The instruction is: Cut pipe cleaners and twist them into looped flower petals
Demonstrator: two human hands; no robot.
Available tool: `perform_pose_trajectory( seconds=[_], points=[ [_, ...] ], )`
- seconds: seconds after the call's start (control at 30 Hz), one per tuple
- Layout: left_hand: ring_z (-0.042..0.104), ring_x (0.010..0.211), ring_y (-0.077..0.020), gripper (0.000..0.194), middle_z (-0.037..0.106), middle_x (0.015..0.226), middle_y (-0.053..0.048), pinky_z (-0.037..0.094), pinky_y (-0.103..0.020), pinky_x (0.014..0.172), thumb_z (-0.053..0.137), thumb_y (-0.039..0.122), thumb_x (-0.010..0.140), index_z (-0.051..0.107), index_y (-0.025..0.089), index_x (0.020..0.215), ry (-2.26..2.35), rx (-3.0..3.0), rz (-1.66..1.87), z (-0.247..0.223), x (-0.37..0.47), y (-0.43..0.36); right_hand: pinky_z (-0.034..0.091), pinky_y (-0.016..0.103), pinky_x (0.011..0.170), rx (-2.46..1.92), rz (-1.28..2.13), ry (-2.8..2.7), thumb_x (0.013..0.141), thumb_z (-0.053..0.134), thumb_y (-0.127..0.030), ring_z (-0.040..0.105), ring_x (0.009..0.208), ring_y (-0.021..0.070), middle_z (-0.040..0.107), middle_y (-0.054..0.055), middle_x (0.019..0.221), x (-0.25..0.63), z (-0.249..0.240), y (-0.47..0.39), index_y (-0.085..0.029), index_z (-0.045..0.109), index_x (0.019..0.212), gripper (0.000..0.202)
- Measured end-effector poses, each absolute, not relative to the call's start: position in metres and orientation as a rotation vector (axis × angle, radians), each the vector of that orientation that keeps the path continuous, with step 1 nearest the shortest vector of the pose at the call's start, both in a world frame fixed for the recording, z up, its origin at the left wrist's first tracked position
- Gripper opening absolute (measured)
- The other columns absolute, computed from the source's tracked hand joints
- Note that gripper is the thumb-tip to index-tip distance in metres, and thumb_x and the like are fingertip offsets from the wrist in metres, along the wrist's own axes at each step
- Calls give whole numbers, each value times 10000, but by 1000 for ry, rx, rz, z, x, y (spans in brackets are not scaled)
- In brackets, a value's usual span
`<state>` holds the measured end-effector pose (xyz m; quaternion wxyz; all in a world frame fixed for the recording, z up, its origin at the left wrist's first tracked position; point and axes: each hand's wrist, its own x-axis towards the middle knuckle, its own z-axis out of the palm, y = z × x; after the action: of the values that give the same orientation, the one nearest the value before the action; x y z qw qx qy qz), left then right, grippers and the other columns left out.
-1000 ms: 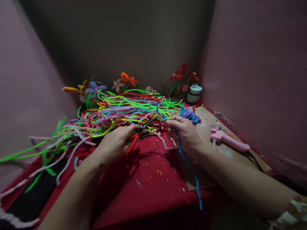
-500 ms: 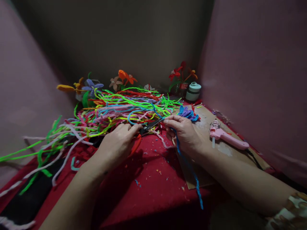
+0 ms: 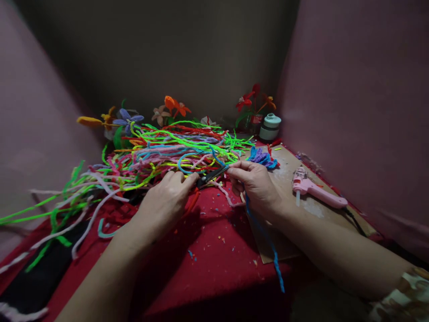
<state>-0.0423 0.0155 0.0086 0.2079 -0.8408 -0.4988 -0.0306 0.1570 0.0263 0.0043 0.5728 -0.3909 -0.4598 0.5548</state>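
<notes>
My left hand [image 3: 167,194] is closed round the red handles of a pair of scissors [image 3: 208,177], whose dark blades point right. Their tips reach the fingertips of my right hand [image 3: 253,181], which pinches a blue pipe cleaner [image 3: 276,264]. One end of it curls up beyond the blades, and the long end hangs down past the cloth's front edge. Whether the blades are closed on it I cannot tell. Behind both hands lies a big pile of coloured pipe cleaners [image 3: 187,143].
A pink glue gun [image 3: 318,194] lies on a brown board [image 3: 278,250] at the right, near a purple and blue flower [image 3: 261,157]. A lidded jar [image 3: 270,127] and fuzzy flowers [image 3: 128,120] stand behind. Scraps dot the red cloth [image 3: 208,277].
The blades look closer together than before, and the short blue end beyond them has shifted slightly left. Both hands have hardly moved.
</notes>
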Motion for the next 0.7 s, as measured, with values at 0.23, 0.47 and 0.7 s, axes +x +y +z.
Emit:
perform_pose_trajectory(
  seconds=[0.23,0.47,0.7],
  points=[
    [506,873,-246,405,556,917,-104,421,-303,619,396,136,838,459,174,1237,-1371,-2349,-78,7,-43,15,273,192,352,-936,1297,-1086,679,581,-154,356,348,48,441,-66,417,157,5,26,-160,523,601,98],
    [506,854,-244,416,555,905,-112,435,-317,647,383,152,848,457,163,1257,-1376,-2375,-89,6,-45,17,272,189,346,-934,1312,-1098,665,595,-165,342,349,41,442,-63,431,158,4,28,-156,546,581,97],
    [531,830,-215,324,591,877,-85,427,-292,618,370,166,862,500,161,1158,-1347,-2495,-174,7,-45,15,269,191,345,-957,1335,-1085,655,606,-160,338,345,40,435,-63,420,158,7,26,-158,539,575,105]
  ],
)
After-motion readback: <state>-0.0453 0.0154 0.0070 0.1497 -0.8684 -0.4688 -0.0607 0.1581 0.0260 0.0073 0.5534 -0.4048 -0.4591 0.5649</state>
